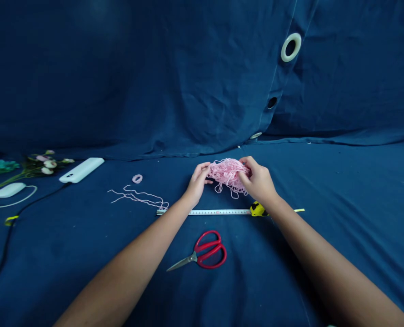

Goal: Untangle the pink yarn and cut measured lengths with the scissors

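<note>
1. Forearms (127, 277) rise from the bottom of the frame, past scissors (202, 252) and a tape measure (218, 212).
2. At center, the left hand (197, 182) and right hand (258, 180) grip a pink yarn tangle (228, 175).
3. Pulling hard could tighten its knots.

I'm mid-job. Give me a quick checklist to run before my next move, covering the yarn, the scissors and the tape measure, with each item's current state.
Left hand and right hand both gripping the pink yarn bundle: ok.
Bundle free of tangles: not ok, it is a looped mass.
Red-handled scissors lying closed, clear of the hands: ok.
Tape measure extended flat below the hands: ok.
Loose pink strand length: cannot tell.
</note>
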The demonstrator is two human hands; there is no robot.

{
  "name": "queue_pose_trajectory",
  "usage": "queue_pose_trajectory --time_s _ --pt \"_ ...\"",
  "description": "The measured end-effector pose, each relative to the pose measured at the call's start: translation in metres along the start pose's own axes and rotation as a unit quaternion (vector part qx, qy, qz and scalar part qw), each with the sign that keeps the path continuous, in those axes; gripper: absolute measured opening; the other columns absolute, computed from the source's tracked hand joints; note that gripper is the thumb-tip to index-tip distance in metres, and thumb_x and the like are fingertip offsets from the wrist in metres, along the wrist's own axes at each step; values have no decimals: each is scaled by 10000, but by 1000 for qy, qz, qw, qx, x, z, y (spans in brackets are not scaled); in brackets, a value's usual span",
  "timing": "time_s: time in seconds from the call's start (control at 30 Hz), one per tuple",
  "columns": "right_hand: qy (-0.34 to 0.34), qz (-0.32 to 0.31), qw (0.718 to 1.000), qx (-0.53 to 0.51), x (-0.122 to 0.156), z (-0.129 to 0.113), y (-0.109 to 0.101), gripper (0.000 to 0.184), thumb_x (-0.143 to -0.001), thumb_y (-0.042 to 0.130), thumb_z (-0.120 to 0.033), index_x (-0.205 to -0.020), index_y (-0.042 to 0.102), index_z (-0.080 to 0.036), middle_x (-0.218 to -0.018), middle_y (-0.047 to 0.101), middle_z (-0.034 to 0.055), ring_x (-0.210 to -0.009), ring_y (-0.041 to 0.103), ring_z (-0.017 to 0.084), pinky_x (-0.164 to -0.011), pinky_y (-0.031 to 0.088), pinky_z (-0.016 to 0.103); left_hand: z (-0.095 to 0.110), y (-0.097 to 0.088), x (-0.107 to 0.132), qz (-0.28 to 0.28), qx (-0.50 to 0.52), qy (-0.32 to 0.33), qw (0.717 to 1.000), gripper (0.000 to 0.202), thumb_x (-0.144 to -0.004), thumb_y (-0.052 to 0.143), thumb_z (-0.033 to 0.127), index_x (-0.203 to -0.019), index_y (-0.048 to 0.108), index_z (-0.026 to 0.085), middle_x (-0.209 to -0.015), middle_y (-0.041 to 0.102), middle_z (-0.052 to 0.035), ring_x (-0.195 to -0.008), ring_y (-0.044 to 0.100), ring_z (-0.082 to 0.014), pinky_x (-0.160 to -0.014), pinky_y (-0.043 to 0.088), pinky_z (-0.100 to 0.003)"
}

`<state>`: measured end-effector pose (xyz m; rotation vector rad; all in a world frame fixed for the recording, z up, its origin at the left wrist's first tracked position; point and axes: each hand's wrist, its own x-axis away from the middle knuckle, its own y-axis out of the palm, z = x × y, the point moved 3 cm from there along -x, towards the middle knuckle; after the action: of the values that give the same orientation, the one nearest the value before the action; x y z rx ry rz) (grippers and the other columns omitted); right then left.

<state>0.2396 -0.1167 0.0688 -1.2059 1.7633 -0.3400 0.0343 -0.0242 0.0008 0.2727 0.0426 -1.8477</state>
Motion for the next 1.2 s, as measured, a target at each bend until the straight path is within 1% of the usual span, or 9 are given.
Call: queue_pose_trajectory --time_s 0.1,0.2,0.27,0.4,0.53,0.7,0.87,1.03,1.2 --pt "-36 -73 996 -45 1 -4 4 260 -885 577 -253 -1144 601 -243 -896 719 7 -727 642 179 -709 442 266 6 11 8 -108 -76 28 991 522 -851 787 366 -1340 664 232 -1328 696 -98 -1184 659 -260 -945 553 -345" --pt "-50 -116 991 -37 2 -6 8 196 -882 575 -246 -1076 599 -255 -875 716 -5 -714 639 179 -685 417 261 7 18 14 -186 -119 39 974 339 -817 798 301 -1132 755 184 -1106 759 -72 -1089 677 -267 -995 514 -376" --pt "-42 -106 993 -8 1 -5 8 177 -884 570 -247 -1055 611 -258 -843 710 -7 -706 633 184 -675 398 264 6 16 12 -160 -113 28 980 190 -860 732 333 -963 752 175 -923 740 -40 -932 672 -234 -894 521 -348" --pt "11 -13 998 61 0 0 3 172 -900 553 -262 -1052 633 -253 -808 690 10 -701 619 204 -652 367 280 4 5 6 -36 -58 -2 998 201 -887 674 387 -833 682 192 -752 638 16 -729 579 -162 -698 454 -267" --pt "37 39 996 72 -1 7 0 245 -927 526 -247 -1151 625 -244 -928 717 48 -798 648 236 -709 432 311 6 5 5 -40 -31 -19 999 239 -853 736 412 -800 681 186 -736 624 17 -694 551 -142 -666 417 -256" --pt "-60 -94 992 62 0 4 13 384 -908 607 -275 -1288 633 -226 -1295 671 122 -1162 628 297 -962 495 391 6 9 8 -85 -25 -37 995 360 -762 858 456 -798 630 180 -712 615 27 -647 540 -126 -631 401 -253" --pt "-63 -213 972 79 5 -2 20 434 -993 595 -534 -1314 649 -247 -1201 740 97 -1052 686 281 -826 497 342 5 12 10 -165 -47 -33 985 398 -764 872 467 -804 604 175 -737 633 18 -690 579 -134 -672 431 -261" --pt "7 -155 979 132 1 5 17 201 -922 649 -275 -1109 716 -250 -1038 782 63 -887 694 237 -700 428 297 7 12 11 -147 -57 -31 987 411 -784 861 490 -795 590 181 -726 612 23 -676 556 -129 -651 405 -253" --pt "7 -124 988 91 -1 8 15 265 -876 600 -162 -1087 716 -272 -1048 780 24 -862 680 209 -709 420 286 4 7 6 -51 -9 -25 998 389 -837 807 490 -805 557 193 -709 551 45 -653 518 -114 -625 376 -232"
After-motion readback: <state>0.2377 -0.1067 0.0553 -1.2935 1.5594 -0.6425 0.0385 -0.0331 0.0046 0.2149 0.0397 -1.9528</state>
